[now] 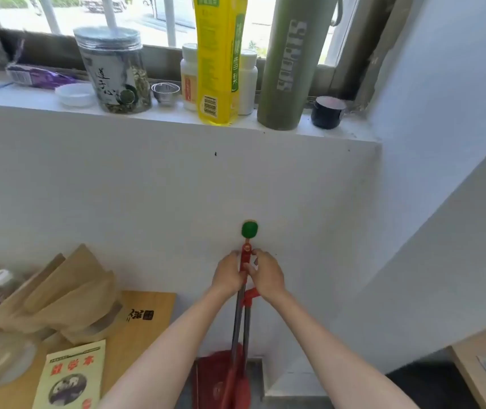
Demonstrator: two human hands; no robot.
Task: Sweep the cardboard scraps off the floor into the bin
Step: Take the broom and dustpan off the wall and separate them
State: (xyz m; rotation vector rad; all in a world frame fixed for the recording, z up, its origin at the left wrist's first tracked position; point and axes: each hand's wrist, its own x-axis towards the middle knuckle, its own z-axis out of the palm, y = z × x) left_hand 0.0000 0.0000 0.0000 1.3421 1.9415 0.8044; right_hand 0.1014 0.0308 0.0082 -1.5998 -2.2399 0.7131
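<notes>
A red broom and dustpan set stands against the white wall under a green wall hook (249, 229). Two grey handle poles (241, 323) run down to the red dustpan (221, 382) on the floor. My left hand (227, 274) and my right hand (267, 273) both grip the red top end of the handles (246, 258), one on each side, just below the hook. No cardboard scraps and no bin are in view.
A wooden table (147, 308) at the lower left holds brown paper bags (65, 293), a yellow booklet (72, 376) and jars. The windowsill (162, 113) above carries a jar, a yellow bottle (218, 57) and a green flask (293, 63). Another table corner (472, 370) sits lower right.
</notes>
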